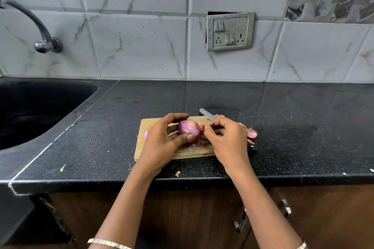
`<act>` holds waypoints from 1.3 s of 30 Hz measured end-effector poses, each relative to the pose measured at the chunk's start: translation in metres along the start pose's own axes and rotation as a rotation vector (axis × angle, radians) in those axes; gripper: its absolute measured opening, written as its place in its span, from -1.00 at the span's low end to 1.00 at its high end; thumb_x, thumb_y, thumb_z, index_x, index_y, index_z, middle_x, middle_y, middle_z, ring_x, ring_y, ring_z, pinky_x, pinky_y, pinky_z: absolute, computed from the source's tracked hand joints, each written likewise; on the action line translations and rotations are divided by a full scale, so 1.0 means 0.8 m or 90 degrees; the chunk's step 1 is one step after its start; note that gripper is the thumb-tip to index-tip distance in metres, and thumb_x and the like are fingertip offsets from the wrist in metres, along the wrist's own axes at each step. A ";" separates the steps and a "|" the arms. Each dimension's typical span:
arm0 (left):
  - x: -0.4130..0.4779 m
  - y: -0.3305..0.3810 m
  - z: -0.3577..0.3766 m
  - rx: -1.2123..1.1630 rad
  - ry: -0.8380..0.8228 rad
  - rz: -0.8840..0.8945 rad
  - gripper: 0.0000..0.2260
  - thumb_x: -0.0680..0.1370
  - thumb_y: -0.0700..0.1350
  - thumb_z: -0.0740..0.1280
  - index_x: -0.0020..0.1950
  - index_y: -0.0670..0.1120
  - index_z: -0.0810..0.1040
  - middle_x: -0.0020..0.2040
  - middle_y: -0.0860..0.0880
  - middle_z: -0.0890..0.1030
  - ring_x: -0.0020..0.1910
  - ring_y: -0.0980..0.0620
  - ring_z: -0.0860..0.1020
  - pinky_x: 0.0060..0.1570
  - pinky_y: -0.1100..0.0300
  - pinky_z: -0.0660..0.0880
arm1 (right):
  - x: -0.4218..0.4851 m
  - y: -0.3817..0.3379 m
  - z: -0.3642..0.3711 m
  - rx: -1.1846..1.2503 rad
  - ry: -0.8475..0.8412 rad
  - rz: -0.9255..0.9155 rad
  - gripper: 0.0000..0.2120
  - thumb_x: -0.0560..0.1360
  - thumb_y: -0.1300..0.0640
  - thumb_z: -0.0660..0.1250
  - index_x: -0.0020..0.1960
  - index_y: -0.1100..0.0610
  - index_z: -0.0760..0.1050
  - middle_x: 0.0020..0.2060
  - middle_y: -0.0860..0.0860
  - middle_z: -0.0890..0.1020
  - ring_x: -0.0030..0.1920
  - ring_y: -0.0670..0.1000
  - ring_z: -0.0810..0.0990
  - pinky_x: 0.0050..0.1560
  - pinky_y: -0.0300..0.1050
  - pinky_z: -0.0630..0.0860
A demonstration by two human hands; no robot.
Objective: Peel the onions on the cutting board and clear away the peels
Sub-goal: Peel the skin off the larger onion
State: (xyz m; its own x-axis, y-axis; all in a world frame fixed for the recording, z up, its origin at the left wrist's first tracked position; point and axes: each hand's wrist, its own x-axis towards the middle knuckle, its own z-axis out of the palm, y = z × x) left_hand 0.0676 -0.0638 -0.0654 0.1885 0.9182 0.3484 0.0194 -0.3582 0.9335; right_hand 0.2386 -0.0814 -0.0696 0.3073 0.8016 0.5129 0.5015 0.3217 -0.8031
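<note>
A red onion [188, 129] is held just above the wooden cutting board [148, 125], with my left hand [164, 141] wrapped around its left side, thumb on its front. My right hand [228, 139] pinches a strip of peel [202, 126] at the onion's right end and also grips a knife [206, 115], whose blade sticks out behind the hand and whose black handle end shows at the lower right. A second, peeled onion [145, 134] peeks out behind my left hand at the board's left edge. Loose peels [252, 133] lie to the right of the board.
The board rests on a black stone counter [293, 137]. A dark sink [36, 111] with a tap [43, 43] is at the left. A small peel scrap [177, 173] lies near the counter's front edge. A switch plate [230, 31] is on the tiled wall.
</note>
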 end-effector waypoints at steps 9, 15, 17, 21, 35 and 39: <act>0.002 -0.004 -0.001 -0.031 -0.010 -0.001 -0.57 0.45 -0.38 0.51 0.29 -0.15 0.59 0.15 -0.07 0.69 0.11 0.04 0.67 0.03 0.26 0.60 | -0.001 -0.010 -0.003 0.119 -0.042 0.008 -0.71 0.45 0.27 0.49 0.17 0.13 0.66 -0.01 -0.02 0.72 -0.04 -0.15 0.71 -0.01 -0.21 0.64; 0.001 -0.003 0.000 -0.043 -0.016 0.003 -0.58 0.45 -0.38 0.50 0.28 -0.17 0.59 0.14 -0.10 0.69 0.09 0.08 0.68 0.01 0.28 0.59 | -0.004 -0.011 -0.006 0.104 -0.081 -0.027 -0.79 0.44 0.21 0.54 0.07 0.11 0.71 -0.06 -0.10 0.74 -0.01 -0.22 0.69 0.05 -0.31 0.60; 0.000 -0.002 0.000 -0.044 -0.016 0.004 -0.58 0.44 -0.38 0.51 0.28 -0.17 0.59 0.14 -0.09 0.69 0.09 0.09 0.67 0.00 0.30 0.58 | -0.004 -0.012 -0.006 0.070 -0.063 -0.042 -0.81 0.46 0.21 0.52 0.07 0.13 0.71 -0.06 -0.07 0.74 0.01 -0.26 0.67 0.13 -0.28 0.58; 0.000 -0.002 -0.001 -0.043 -0.018 0.008 -0.58 0.43 -0.38 0.52 0.27 -0.16 0.60 0.14 -0.08 0.69 0.10 0.08 0.67 0.00 0.32 0.57 | -0.006 -0.015 -0.005 0.055 -0.055 -0.046 -0.83 0.46 0.18 0.53 0.05 0.11 0.71 -0.09 -0.08 0.74 -0.05 -0.21 0.70 0.10 -0.11 0.64; -0.001 0.000 -0.002 -0.031 -0.020 0.022 -0.58 0.43 -0.37 0.53 0.26 -0.15 0.61 0.15 -0.06 0.69 0.13 0.07 0.67 0.06 0.26 0.60 | -0.010 -0.019 -0.004 -0.036 -0.029 -0.151 -0.85 0.49 0.22 0.49 0.06 0.17 0.70 -0.07 -0.02 0.74 -0.06 -0.37 0.62 0.03 -0.48 0.50; -0.002 0.000 -0.002 -0.038 -0.025 0.024 -0.58 0.43 -0.38 0.53 0.25 -0.14 0.61 0.15 -0.06 0.70 0.15 0.06 0.66 0.08 0.24 0.60 | -0.013 -0.023 0.002 -0.110 0.022 -0.206 -0.86 0.47 0.22 0.49 0.02 0.16 0.73 -0.15 -0.04 0.76 -0.10 -0.20 0.65 -0.05 -0.42 0.53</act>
State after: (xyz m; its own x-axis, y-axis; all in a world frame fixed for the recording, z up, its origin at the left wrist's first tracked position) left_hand 0.0660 -0.0649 -0.0655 0.2265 0.8963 0.3813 -0.0465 -0.3810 0.9234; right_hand 0.2252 -0.0951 -0.0607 0.1361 0.6543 0.7439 0.7051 0.4635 -0.5366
